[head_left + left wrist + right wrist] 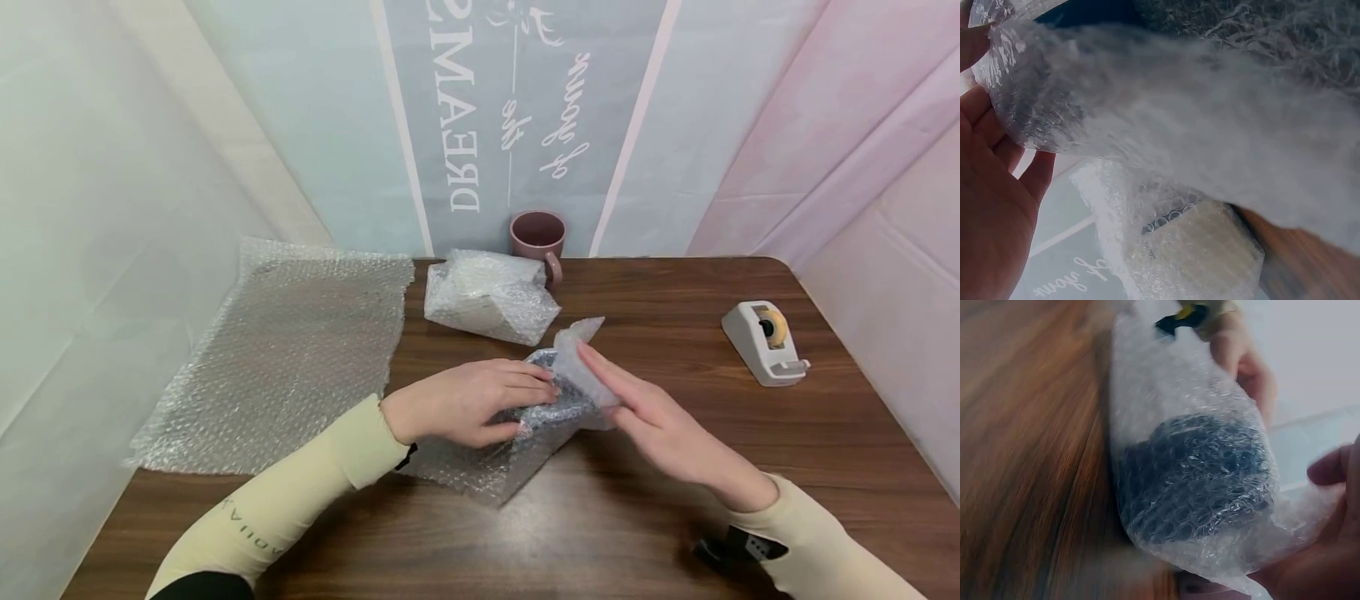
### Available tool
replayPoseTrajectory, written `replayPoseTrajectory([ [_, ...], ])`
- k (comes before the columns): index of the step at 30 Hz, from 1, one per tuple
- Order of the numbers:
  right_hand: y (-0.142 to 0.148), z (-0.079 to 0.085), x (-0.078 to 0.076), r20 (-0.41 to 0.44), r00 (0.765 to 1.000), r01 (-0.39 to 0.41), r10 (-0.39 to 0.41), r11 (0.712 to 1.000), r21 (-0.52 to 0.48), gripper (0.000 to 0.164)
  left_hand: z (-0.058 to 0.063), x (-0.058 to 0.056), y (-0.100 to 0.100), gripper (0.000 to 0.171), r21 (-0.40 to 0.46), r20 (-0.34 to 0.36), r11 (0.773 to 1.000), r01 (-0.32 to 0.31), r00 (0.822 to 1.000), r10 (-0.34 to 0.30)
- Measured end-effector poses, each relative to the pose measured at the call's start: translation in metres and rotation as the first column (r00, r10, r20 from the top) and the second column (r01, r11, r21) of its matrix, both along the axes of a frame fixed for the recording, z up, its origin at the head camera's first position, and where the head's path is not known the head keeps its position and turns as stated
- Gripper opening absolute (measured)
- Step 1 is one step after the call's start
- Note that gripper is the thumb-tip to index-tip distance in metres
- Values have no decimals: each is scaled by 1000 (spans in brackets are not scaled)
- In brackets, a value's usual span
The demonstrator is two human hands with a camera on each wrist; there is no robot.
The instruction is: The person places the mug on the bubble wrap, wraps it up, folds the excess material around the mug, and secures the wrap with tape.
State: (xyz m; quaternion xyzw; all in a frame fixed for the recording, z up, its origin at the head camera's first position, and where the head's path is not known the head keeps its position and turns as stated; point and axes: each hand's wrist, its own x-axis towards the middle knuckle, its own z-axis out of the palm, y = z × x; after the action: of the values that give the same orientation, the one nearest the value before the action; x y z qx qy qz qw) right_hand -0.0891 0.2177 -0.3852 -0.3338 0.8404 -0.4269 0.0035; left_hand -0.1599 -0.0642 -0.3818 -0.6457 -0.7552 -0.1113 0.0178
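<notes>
Flat on the table point(562, 542) at far left, a bubble sheet point(285, 358). Next, the left hand point(480, 400), laid over the wrap point(536, 458) with bent fingers and a thumb set apart on the near side: a loose hold, by the look of it. Farther back, a bundle point(487, 296), then a bare mug point(538, 229) just behind it, perhaps touching.

Mid-table, between both hands, a dark item point(1191, 481) inside the wrap, with a loose tail toward the near left. Against the raised flap point(581, 371), the right hand point(667, 425), with mostly straight fingers; cannot tell about any true pinch. At far right, well apart, the tape dispenser point(765, 342).

Likely step: folding the wrap in round the dark item. Probably called for next: press the flap down over the opening, slip the left fingers clear, tuck in the loose tail, and keep the fold tight before reaching for tape.
</notes>
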Motion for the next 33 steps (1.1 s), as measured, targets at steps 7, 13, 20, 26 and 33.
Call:
replayPoseTrajectory([
  [7, -6, -3, 2, -159, 987, 47, -1, 957, 287, 61, 2, 0, -1, 42, -34, -54, 999, -20, 998, 18],
  [13, -12, -1, 0, -262, 965, 127, -13, 897, 423, 53, 7, 0, -7, 40, 78, -63, 997, 20, 998, -15],
  [20, -16, 2, -4, -323, 946, 127, 21, 894, 431, 48, 11, -3, -8, 23, 258, -182, 966, 35, 983, 13],
  [26, -13, 2, -14, -299, 953, 75, 47, 920, 384, 35, 10, -2, -4, 23, 174, -216, 984, 45, 976, -7],
  [33, -6, 2, -28, -323, 938, 4, 126, 928, 371, 34, 14, -4, -5, 23, 167, -246, 985, 41, 969, 1],
])
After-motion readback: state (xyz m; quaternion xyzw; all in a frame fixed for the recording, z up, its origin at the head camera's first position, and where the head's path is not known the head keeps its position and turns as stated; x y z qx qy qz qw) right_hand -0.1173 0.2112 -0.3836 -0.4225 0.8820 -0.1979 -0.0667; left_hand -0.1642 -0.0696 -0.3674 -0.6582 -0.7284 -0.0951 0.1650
